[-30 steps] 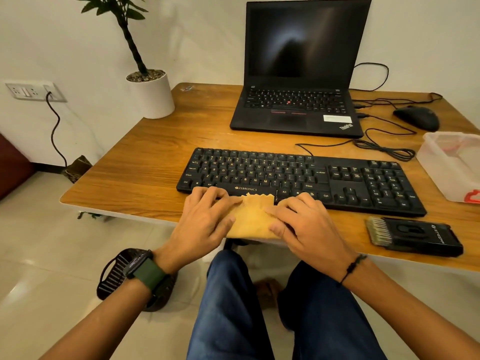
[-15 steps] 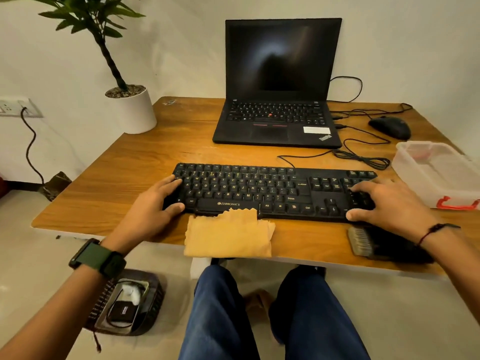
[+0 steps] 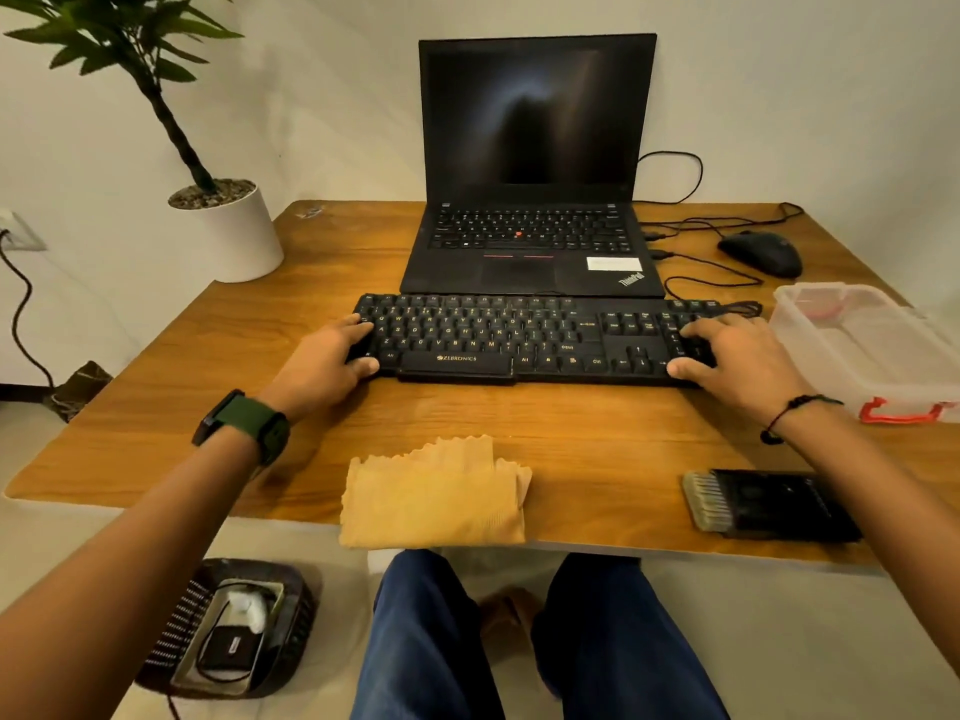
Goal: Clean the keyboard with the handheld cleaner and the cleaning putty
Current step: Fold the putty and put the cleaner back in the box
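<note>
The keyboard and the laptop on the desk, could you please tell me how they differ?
The keyboard is a wide flat slab with a number pad, held at both ends by the left hand and right hand; the laptop behind it is narrower, untouched, its dark screen upright. Both are black.

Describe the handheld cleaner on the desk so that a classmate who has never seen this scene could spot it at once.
Start at the wooden desk and follow its near edge to the right, past the folded yellow cloth. The handheld cleaner lies flat there. It is the only flat black block with pale bristles at its left end.
</note>
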